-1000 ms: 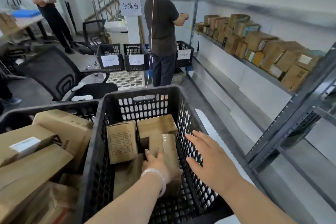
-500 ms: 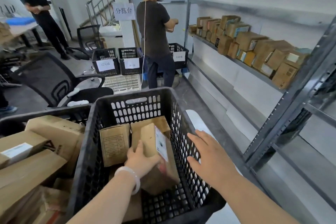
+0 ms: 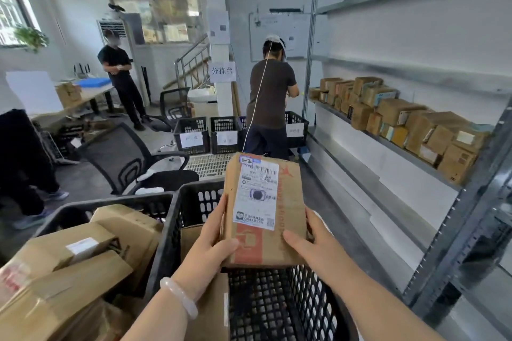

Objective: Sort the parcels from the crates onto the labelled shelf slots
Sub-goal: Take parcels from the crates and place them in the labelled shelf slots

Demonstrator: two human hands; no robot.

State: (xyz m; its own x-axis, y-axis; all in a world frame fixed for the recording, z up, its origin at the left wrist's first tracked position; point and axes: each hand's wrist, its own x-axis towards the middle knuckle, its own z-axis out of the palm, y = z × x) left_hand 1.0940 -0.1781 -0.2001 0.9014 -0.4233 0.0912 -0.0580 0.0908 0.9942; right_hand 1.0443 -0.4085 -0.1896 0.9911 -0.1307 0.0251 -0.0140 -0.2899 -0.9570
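**A:** What's in hand?

**B:** A flat, rectangular brown cardboard parcel (image 3: 291,188). It is matte, with red print and a smooth white shipping label, and it is held above the black perforated plastic crate (image 3: 191,207).

**A:** How does it lie?

**B:** Its long axis runs away from the person. The labelled face tilts towards the camera, barcode end farthest.

**A:** And the grip?

**B:** The left hand (image 3: 213,241) clasps the left edge, thumb on the face. The right hand (image 3: 313,243) clasps the lower right corner the same way.

**A:** Around it?

**B:** On the left, a second black plastic crate (image 3: 110,201) is heaped with cardboard boxes. On the right, a grey metal shelf rack (image 3: 448,243) carries a row of small brown boxes (image 3: 401,119). A black mesh office chair (image 3: 124,158) stands on the dark, smooth floor (image 3: 83,183).
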